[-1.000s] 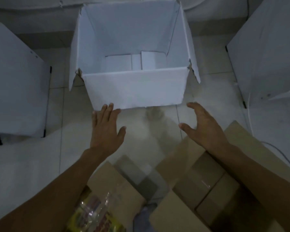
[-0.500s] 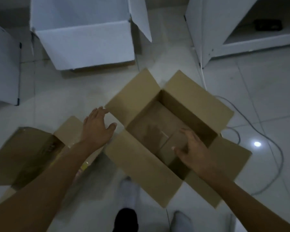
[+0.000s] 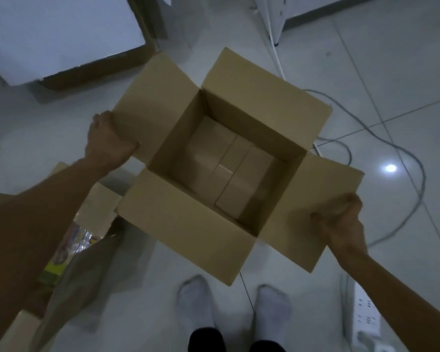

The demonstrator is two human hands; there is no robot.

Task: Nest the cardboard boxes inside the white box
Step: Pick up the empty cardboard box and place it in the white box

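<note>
A brown cardboard box (image 3: pixel 188 224) stands open in the middle of the floor, its four flaps spread out and its inside bare. My left hand (image 3: pixel 107 141) is closed on the edge of its far-left flap. My right hand (image 3: pixel 341 222) is closed on the edge of its right flap. The white box (image 3: pixel 61 34) stands at the top left, and only its near wall shows. A second brown cardboard box (image 3: pixel 97 209) lies low at the left, partly under my left arm, with colourful plastic packets (image 3: pixel 71 242) in it.
A grey cable (image 3: pixel 404 158) loops over the tiled floor to the right of the brown box. A white power strip (image 3: pixel 366 313) lies at the bottom right. A white cabinet (image 3: pixel 277 19) stands at the top right. My socked feet (image 3: pixel 234 306) are just below the box.
The view has dropped from the white box to the brown box. Both hands have moved outward and closed on its left and right flaps.
</note>
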